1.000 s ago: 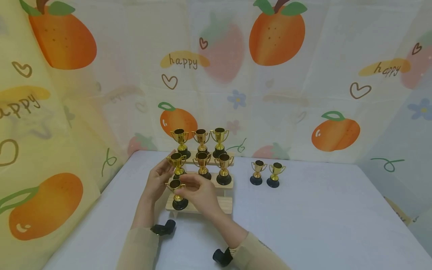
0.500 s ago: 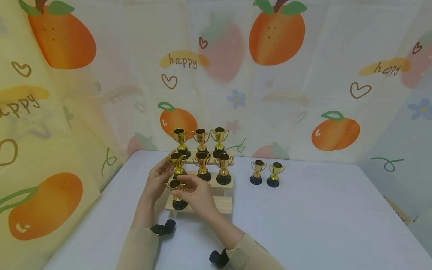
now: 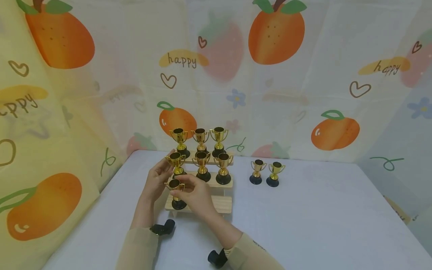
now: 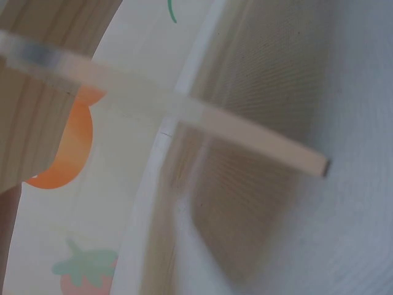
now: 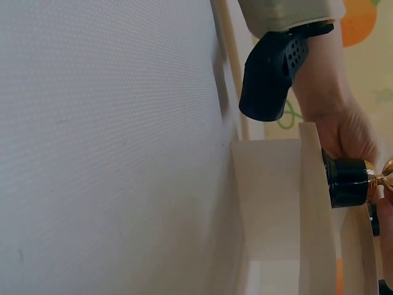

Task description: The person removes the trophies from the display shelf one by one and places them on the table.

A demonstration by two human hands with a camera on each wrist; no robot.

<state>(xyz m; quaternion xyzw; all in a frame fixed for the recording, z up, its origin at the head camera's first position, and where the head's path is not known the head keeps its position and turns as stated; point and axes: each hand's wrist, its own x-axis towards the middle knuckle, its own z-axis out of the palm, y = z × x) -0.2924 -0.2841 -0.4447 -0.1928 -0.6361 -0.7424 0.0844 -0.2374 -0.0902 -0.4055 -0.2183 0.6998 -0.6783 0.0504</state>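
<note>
A small gold trophy cup [image 3: 174, 184] with a black base stands at the left end of the lowest shelf of a wooden stepped stand [image 3: 222, 204]. My right hand [image 3: 199, 197] pinches this cup near its bowl, thumb in front. In the right wrist view the cup's black base [image 5: 349, 183] is right at the shelf board. At the left end of the stand, my left hand [image 3: 156, 182] is beside the left cup [image 3: 176, 160] of the middle shelf, its fingers extending upward and partly hidden behind that cup. The left wrist view shows mostly pale wood [image 4: 264, 141], without the hand.
More cups stand on the stand: three on the middle shelf and three on the top shelf, such as the right one [image 3: 219, 137]. Two loose cups [image 3: 257, 171] stand on the white tabletop [image 3: 320, 213] to the right. A fruit-printed cloth [image 3: 135, 56] hangs behind.
My right hand and forearm have shifted slightly left, still pinching the lowest-shelf cup, which barely moves. The left hand stays in place, and the head view tilts a little.
</note>
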